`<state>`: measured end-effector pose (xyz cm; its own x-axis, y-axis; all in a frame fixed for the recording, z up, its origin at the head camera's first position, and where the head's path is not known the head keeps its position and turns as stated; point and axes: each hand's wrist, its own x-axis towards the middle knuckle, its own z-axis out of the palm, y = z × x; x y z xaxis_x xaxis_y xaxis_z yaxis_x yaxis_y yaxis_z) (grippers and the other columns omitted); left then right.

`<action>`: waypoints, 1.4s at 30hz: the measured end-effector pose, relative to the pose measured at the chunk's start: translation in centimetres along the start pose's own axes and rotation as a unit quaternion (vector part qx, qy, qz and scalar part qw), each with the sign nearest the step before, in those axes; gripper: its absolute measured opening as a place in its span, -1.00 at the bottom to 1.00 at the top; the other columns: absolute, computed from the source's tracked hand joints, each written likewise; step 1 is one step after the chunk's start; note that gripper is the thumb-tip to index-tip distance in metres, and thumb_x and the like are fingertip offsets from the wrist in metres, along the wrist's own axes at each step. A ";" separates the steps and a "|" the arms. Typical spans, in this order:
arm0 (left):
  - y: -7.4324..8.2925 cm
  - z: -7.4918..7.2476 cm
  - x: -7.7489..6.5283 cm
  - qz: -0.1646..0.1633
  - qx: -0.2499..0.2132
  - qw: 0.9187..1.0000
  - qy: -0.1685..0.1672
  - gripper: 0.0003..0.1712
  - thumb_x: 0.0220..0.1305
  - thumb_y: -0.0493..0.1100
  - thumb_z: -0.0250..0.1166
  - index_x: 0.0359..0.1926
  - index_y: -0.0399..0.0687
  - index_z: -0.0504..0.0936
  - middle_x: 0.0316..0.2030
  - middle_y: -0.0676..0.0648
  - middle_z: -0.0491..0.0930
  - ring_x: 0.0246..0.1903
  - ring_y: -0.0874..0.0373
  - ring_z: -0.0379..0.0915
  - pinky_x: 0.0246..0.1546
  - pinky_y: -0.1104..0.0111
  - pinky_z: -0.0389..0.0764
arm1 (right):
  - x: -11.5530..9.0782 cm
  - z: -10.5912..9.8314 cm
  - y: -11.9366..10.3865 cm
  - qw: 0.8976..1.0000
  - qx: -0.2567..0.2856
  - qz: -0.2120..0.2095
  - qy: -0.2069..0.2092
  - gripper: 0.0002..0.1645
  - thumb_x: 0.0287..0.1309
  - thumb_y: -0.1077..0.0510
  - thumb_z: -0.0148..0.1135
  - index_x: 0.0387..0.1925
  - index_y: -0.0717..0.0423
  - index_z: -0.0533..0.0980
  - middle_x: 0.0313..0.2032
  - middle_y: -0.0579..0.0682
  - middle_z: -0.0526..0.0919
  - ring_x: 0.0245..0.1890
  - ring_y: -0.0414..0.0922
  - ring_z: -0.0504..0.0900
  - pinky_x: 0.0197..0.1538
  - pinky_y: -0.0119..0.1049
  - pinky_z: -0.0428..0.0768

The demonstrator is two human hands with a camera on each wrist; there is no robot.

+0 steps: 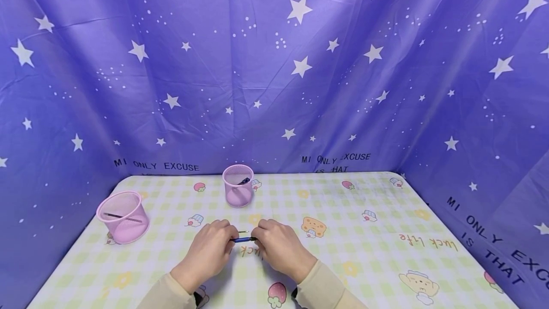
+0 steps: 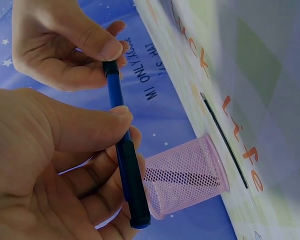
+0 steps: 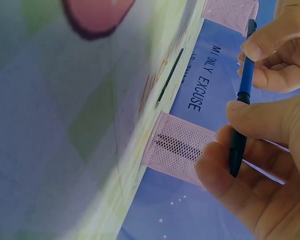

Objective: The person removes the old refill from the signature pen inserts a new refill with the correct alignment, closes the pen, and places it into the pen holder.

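A blue ballpoint pen [image 1: 243, 240] with dark ends is held level between both hands above the table. My left hand [image 1: 212, 247] pinches the blue barrel between thumb and fingers, near the clip end [image 2: 132, 195]. At the other end, my right hand [image 1: 280, 247] grips the black tip section [image 3: 237, 150] with thumb and fingers. Beyond the pen, a thin dark pen refill [image 2: 225, 140] lies on the tablecloth, apart from both hands. In the head view the fingers hide most of the pen and part of the refill.
A pink mesh pen cup [image 1: 238, 197] holding a dark object stands behind the hands. Another pink mesh cup [image 1: 128, 230], with a dark thin stick inside, is at the left. Purple star-printed curtain [image 1: 266, 85] encloses the back and sides of the checked tablecloth [image 1: 377, 252].
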<state>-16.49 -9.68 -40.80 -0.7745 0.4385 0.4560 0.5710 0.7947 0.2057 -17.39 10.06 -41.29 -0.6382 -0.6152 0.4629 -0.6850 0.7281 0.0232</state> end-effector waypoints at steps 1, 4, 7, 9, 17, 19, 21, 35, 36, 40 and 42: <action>0.0 0.0 0.0 0.001 0.001 1.000 0.001 -0.79 -0.09 -0.37 0.43 -0.47 0.01 0.63 -0.51 0.16 0.47 -0.46 0.25 0.40 -0.43 0.36 0.40 | 0.0 0.0 0.0 1.000 0.000 0.000 0.000 -0.87 -0.03 0.19 0.41 -0.40 -0.05 0.61 -0.46 -0.21 0.49 -0.44 -0.26 0.49 -0.43 -0.38 0.50; 0.0 0.1 0.0 0.005 0.004 1.000 0.006 -0.79 -0.10 -0.37 0.43 -0.47 0.01 0.63 -0.50 0.15 0.48 -0.45 0.24 0.41 -0.42 0.36 0.41 | 0.0 -0.1 0.0 1.000 -0.001 -0.001 -0.001 -0.88 -0.03 0.19 0.41 -0.40 -0.05 0.62 -0.45 -0.21 0.50 -0.44 -0.26 0.49 -0.43 -0.38 0.51; 0.0 0.1 0.0 0.009 0.006 1.000 0.009 -0.78 -0.11 -0.38 0.44 -0.46 0.00 0.63 -0.50 0.15 0.48 -0.44 0.23 0.41 -0.41 0.35 0.41 | 0.0 -0.1 0.1 1.000 0.001 -0.001 -0.003 -0.88 -0.03 0.20 0.40 -0.40 -0.06 0.62 -0.46 -0.22 0.50 -0.45 -0.26 0.49 -0.42 -0.39 0.50; 0.0 0.1 0.0 0.011 0.007 1.000 0.010 -0.78 -0.11 -0.38 0.44 -0.46 0.00 0.63 -0.49 0.15 0.49 -0.44 0.23 0.41 -0.41 0.35 0.41 | 0.0 -0.1 0.1 1.000 0.001 -0.003 -0.003 -0.88 -0.03 0.20 0.40 -0.41 -0.06 0.62 -0.46 -0.22 0.50 -0.45 -0.26 0.48 -0.43 -0.39 0.50; 0.1 0.0 0.0 0.022 0.022 0.999 0.016 -0.77 -0.13 -0.37 0.45 -0.45 -0.01 0.62 -0.48 0.13 0.49 -0.44 0.22 0.39 -0.39 0.35 0.41 | 0.0 -0.2 0.2 1.000 0.003 -0.011 -0.001 -0.88 -0.02 0.22 0.39 -0.41 -0.05 0.62 -0.47 -0.22 0.50 -0.46 -0.26 0.48 -0.43 -0.39 0.50; 0.1 0.0 0.0 0.024 0.027 0.999 0.016 -0.77 -0.13 -0.37 0.45 -0.45 -0.02 0.62 -0.48 0.13 0.49 -0.44 0.22 0.39 -0.38 0.35 0.42 | 0.0 -0.2 0.2 1.000 0.004 -0.013 -0.001 -0.88 -0.02 0.23 0.38 -0.41 -0.05 0.62 -0.47 -0.22 0.50 -0.46 -0.26 0.49 -0.43 -0.39 0.50; 0.1 0.0 0.0 0.025 0.030 0.999 0.017 -0.77 -0.14 -0.37 0.45 -0.45 -0.02 0.62 -0.48 0.13 0.49 -0.44 0.22 0.39 -0.38 0.35 0.42 | 0.0 -0.2 0.2 1.000 0.005 -0.013 -0.003 -0.88 -0.02 0.23 0.38 -0.41 -0.05 0.62 -0.47 -0.22 0.50 -0.46 -0.26 0.48 -0.43 -0.39 0.50; -0.2 0.7 -0.2 -0.005 -0.023 1.000 0.013 -0.70 -0.15 -0.44 0.44 -0.45 -0.02 0.55 -0.46 0.14 0.42 -0.48 0.23 0.42 -0.44 0.34 0.48 | 0.0 0.0 0.1 1.000 0.013 0.000 -0.028 -0.90 0.02 0.21 0.36 -0.37 -0.05 0.63 -0.47 -0.23 0.49 -0.44 -0.28 0.52 -0.41 -0.39 0.51; -0.3 0.7 -0.2 -0.007 -0.028 0.999 0.014 -0.69 -0.15 -0.44 0.44 -0.45 -0.01 0.54 -0.46 0.14 0.41 -0.48 0.24 0.42 -0.44 0.34 0.48 | 0.0 0.0 0.1 1.000 0.012 0.000 -0.027 -0.90 0.02 0.20 0.36 -0.37 -0.05 0.63 -0.46 -0.23 0.50 -0.43 -0.28 0.52 -0.41 -0.39 0.51; -0.4 0.8 -0.2 -0.010 -0.040 0.999 0.021 -0.66 -0.15 -0.44 0.44 -0.45 0.01 0.51 -0.46 0.15 0.39 -0.49 0.26 0.39 -0.45 0.35 0.47 | -0.1 0.0 0.0 1.000 0.010 0.000 -0.025 -0.90 0.05 0.20 0.36 -0.34 -0.04 0.63 -0.43 -0.22 0.52 -0.41 -0.28 0.54 -0.37 -0.38 0.53; -0.5 0.9 -0.2 -0.010 -0.043 0.999 0.021 -0.66 -0.16 -0.43 0.44 -0.45 0.02 0.51 -0.47 0.15 0.40 -0.49 0.27 0.38 -0.46 0.37 0.46 | -0.1 0.0 0.0 1.000 0.010 0.001 -0.024 -0.89 0.05 0.20 0.35 -0.33 -0.04 0.63 -0.41 -0.21 0.53 -0.39 -0.27 0.55 -0.36 -0.37 0.54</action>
<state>-16.83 -9.80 -41.77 -0.7753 0.4029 0.4864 0.5777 0.7637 0.2882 -17.32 10.13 -41.36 -0.6547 -0.6285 0.4199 -0.6909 0.7229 0.0047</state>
